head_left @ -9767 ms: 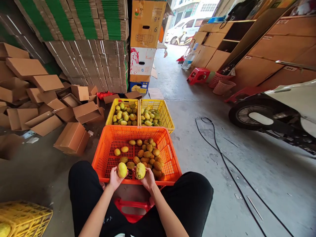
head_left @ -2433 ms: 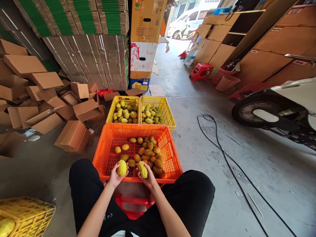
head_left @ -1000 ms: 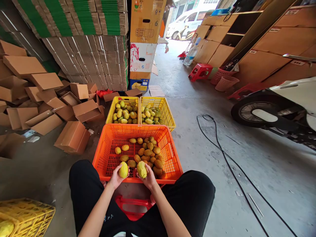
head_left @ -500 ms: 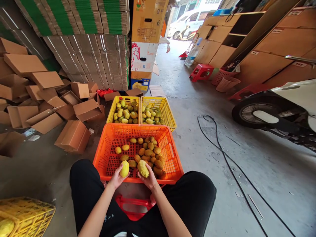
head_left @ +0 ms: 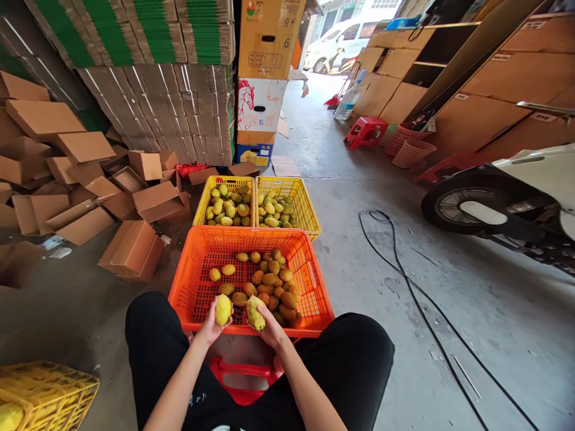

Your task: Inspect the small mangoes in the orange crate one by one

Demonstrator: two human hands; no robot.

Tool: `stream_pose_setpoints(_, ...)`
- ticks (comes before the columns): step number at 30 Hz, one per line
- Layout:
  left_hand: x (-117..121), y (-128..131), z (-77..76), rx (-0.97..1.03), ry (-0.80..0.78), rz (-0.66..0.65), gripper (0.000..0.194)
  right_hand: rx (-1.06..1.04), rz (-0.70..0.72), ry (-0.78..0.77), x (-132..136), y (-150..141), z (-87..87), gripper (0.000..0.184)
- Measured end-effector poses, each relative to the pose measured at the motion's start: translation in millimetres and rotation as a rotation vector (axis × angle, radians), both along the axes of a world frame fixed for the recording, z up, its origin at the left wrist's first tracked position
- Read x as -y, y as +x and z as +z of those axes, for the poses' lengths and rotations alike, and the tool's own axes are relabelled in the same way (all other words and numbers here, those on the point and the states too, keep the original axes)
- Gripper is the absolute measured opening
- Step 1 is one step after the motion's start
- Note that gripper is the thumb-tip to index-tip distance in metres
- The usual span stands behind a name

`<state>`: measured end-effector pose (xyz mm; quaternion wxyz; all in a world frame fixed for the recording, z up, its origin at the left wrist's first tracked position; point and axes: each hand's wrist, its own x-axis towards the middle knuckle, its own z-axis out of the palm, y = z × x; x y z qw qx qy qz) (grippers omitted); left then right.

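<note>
Close to the near rim of the orange crate (head_left: 182, 278), my left hand (head_left: 211, 326) is closed around a smooth yellow oval fruit (head_left: 223, 309). My right hand (head_left: 271, 329) grips a lumpy yellow-green fruit (head_left: 256, 312), with its thumb on the upper side. The two fruits are a short way apart, held above the crate's near edge. Inside the crate, several brownish-orange fruits (head_left: 271, 279) are heaped toward the right, and a few lie loose on the left. Their exact kind is not clear.
Two yellow crates (head_left: 318, 222) of green-yellow fruits stand beyond the orange one. Cardboard boxes (head_left: 132, 248) litter the left floor, and another yellow crate (head_left: 67, 395) sits at lower left. A red stool (head_left: 242, 365) is between my knees. A black cable (head_left: 404, 275) and motorcycle (head_left: 485, 203) are rightward.
Both hands have shifted slightly left and a little nearer to me with their fruits. The fruit in my right hand has turned a little. The crates stay put.
</note>
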<state>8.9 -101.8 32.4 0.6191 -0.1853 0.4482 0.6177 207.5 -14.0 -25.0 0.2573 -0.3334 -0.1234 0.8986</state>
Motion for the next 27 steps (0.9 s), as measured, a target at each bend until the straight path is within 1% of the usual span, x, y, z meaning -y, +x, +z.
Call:
stream_pose_setpoints(3,-0.3,0.1,1.6,0.036,-0.001,0.031,0.034,0.012,-0.008,-0.039,-2.1,-0.6,1.2,0.049)
stream_pose_setpoints(7,1.0,-0.3,1.7,0.100,0.003,0.097,0.044,-0.039,0.001,-0.024,-4.4,-1.8,3.3,0.039)
stream_pose_setpoints(10,0.8,0.6,3.0,0.106,0.006,0.144,0.050,-0.055,0.025,-0.019,-3.8,-3.8,2.4,0.038)
stream_pose_setpoints(14,-1.2,3.6,6.4,0.052,-0.014,0.184,0.045,-0.027,0.018,-0.024,-1.8,-6.0,-1.6,0.036)
stream_pose_setpoints(17,-1.7,6.0,6.0,0.029,-0.038,0.210,0.041,0.011,-0.006,-0.042,-1.9,-5.6,-3.2,0.032)
stream_pose_setpoints(22,1.8,5.7,-5.2,0.039,-0.023,0.161,0.039,0.021,-0.020,-0.140,-7.0,-0.7,-0.5,0.022)
stream_pose_setpoints(27,6.1,0.6,-16.3,0.046,0.061,0.081,0.037,-0.023,-0.048,-0.236,-11.3,1.2,5.5,0.025)
